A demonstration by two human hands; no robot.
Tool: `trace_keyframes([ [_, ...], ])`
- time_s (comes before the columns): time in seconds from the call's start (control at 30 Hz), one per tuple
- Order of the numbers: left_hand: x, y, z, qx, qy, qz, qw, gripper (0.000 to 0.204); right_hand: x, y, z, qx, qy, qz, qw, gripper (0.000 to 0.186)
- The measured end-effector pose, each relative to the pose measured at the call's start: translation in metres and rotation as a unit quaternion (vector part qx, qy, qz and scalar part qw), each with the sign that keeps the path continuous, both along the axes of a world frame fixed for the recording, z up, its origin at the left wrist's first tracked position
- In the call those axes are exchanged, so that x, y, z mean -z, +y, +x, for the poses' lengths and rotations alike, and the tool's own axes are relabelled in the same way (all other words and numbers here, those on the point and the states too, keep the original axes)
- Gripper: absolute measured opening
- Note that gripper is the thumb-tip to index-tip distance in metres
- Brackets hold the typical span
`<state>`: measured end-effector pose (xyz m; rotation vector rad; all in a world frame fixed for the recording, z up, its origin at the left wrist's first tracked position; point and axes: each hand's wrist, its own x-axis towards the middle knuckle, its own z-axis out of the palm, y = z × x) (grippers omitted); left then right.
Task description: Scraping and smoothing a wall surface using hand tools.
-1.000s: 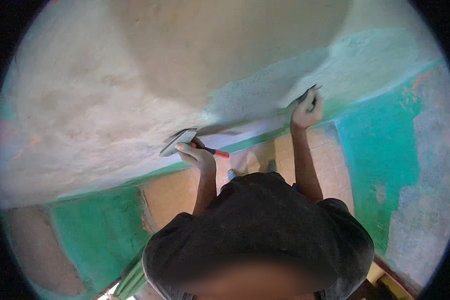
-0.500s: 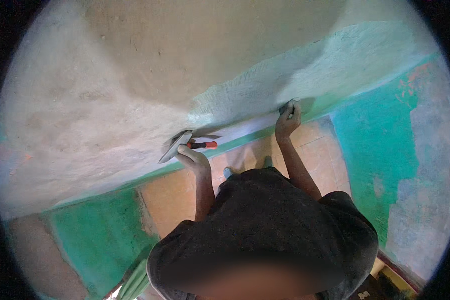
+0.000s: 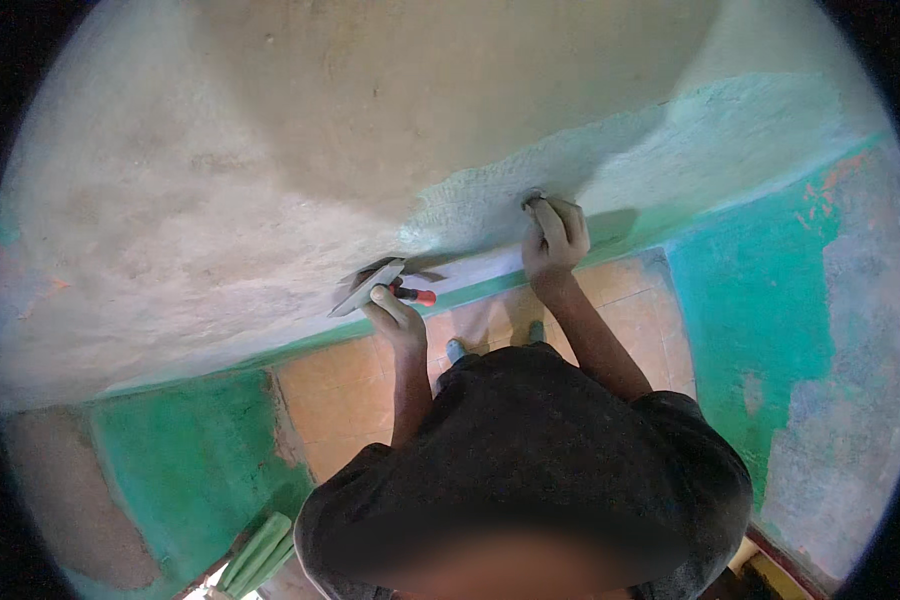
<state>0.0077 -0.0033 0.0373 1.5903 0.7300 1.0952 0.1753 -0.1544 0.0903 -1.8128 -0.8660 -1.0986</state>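
My left hand (image 3: 398,320) grips a flat grey plate (image 3: 368,288), seen nearly edge-on close to the wall. A red-and-black handle (image 3: 413,294) sticks out beside its fingers; I cannot tell whether it belongs to the plate or to a second tool. My right hand (image 3: 555,240) is closed, its fingertips against the wall (image 3: 470,213). At those fingertips a small dark edge (image 3: 534,198) shows, mostly hidden by the fingers. Around it the wall has a pale green-blue patch, with beige-grey surface above and to the left.
Below the wall runs an orange tiled floor (image 3: 340,390), where my feet stand close to the wall. A green-and-grey wall (image 3: 750,320) meets this one at the right. Another green wall surface (image 3: 190,460) and a green cloth (image 3: 260,555) are at the lower left.
My right hand has moved left and slightly up along the wall, and its back has turned more into view. The left hand with the plate has shifted slightly right.
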Motion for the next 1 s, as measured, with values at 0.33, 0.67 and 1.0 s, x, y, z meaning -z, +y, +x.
trace_keyframes([
  [0.33, -0.001, 0.002, -0.005, -0.02, 0.025, -0.031, 0.999, 0.042, -0.07, -0.016, 0.025, 0.094, 0.07, 0.156, 0.981, 0.008],
  [0.67, -0.03, 0.002, -0.016, 0.046, 0.023, -0.063, 0.997, 0.028, -0.019, 0.004, -0.007, 0.071, 0.087, 0.103, 0.988, 0.01],
  [1.0, -0.044, 0.022, -0.027, 0.14, 0.034, -0.029, 0.989, 0.026, -0.024, 0.03, -0.014, 0.006, 0.07, 0.163, 0.984, 0.009],
])
